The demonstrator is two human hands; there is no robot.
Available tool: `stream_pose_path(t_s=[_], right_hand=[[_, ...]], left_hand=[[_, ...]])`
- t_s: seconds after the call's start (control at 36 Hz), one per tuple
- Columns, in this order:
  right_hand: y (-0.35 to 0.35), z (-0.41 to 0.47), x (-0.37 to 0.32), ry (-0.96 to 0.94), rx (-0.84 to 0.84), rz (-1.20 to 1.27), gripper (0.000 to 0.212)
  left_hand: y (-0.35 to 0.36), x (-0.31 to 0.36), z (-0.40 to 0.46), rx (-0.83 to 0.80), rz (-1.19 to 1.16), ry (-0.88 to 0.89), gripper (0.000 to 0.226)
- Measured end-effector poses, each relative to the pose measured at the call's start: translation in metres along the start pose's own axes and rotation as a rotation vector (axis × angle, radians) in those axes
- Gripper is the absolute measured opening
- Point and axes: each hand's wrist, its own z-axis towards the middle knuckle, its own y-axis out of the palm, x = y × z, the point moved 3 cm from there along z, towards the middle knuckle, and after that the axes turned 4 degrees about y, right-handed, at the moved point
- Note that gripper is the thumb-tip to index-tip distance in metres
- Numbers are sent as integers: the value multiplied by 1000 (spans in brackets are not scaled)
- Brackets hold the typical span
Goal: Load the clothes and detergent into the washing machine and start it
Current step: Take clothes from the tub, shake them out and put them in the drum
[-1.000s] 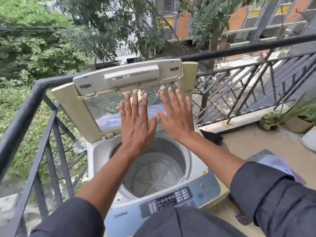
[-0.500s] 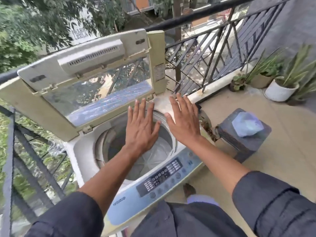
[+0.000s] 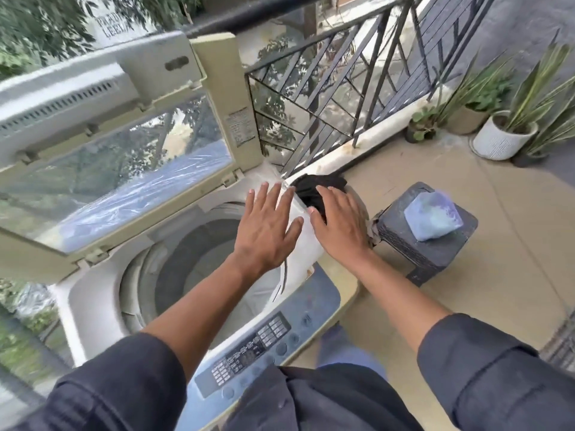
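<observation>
Both hands are spread flat with straight fingers and grip nothing. Seen from the head camera, the left hand (image 3: 267, 225) hovers over the right rim of the washing machine (image 3: 93, 293), a white top-loader with a round, dull metal drum (image 3: 199, 269) that looks bare inside. Its lid (image 3: 130, 157) stands raised at the far side, cream plastic framing a clear pane with a vented grey strip along the top. A blue-grey control panel (image 3: 264, 337) with small round buttons runs along the near edge.

The right hand (image 3: 339, 222) reaches past the machine's right side, palm down over the black clothes (image 3: 314, 189), a crumpled dark bundle lying in a rounded container just beside the machine; whether the fingers touch the cloth I cannot tell. Right of that, a dark woven-textured stool (image 3: 413, 244) carries a soft pale-blue detergent pouch (image 3: 432, 216). Black metal railing (image 3: 326, 88) with diagonal bars lines the far side, and potted plants (image 3: 504, 132) stand in the far right corner on the tan floor (image 3: 497, 244).

Compared with half a second ago, both hands have swung rightward: the left has left the drum opening for the rim, and the right has travelled off the machine to the clothes.
</observation>
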Motion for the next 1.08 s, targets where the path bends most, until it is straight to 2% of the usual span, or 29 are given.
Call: stream_pose_path(t_s=[0.22,0.53,0.72,0.83,1.0,1.08], right_hand=[[28,62,73,38,-115,60,46],[114,111,195,201,-474,-5,50],[176,134,247,273,-755,-49,68],[223,148,264,230,-874,-91,78],[244,163,261,174,-871,-194,89],[246,168,259,148,-815,-254,68]], left_hand=[[27,21,95,-166,8,17,69],[113,34,183,-487,-60,-86,66],[170,38,208,-650,-212,-243,63],[215,34,218,-727,-282,-351,62],[221,41,224,-719,-371,-408,59],[225,40,222,-738,-428,-465,58]])
